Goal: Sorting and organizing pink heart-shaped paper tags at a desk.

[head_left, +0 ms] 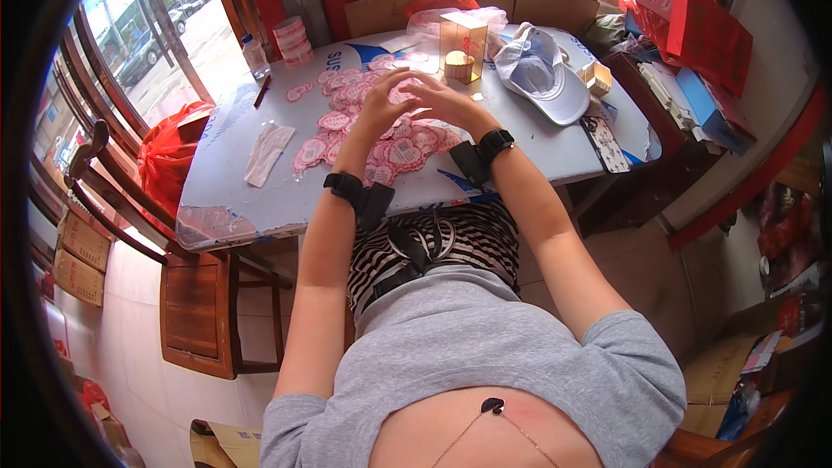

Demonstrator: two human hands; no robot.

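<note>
My left hand (381,108) and my right hand (451,106) meet over a spread pile of pink-and-white paper labels (400,152) on the table. Their fingers are curved, with the fingertips close together or touching; I cannot tell which. Between each thumb and its fingers there is a gap, and I see nothing held in it. Just beyond my right hand stands a clear-sided, gold-coloured box (472,35) with a round, ribbed, pale-topped item (459,64) in or in front of it. Part of the pile is hidden under my hands and wrists.
On the pale table (234,152) are a crumpled white strip (269,154), a label roll (293,42), a plastic bottle (255,56), a light cap (542,78) and a patterned phone (605,143). A wooden chair (199,312) stands left, stacked boxes (711,39) right.
</note>
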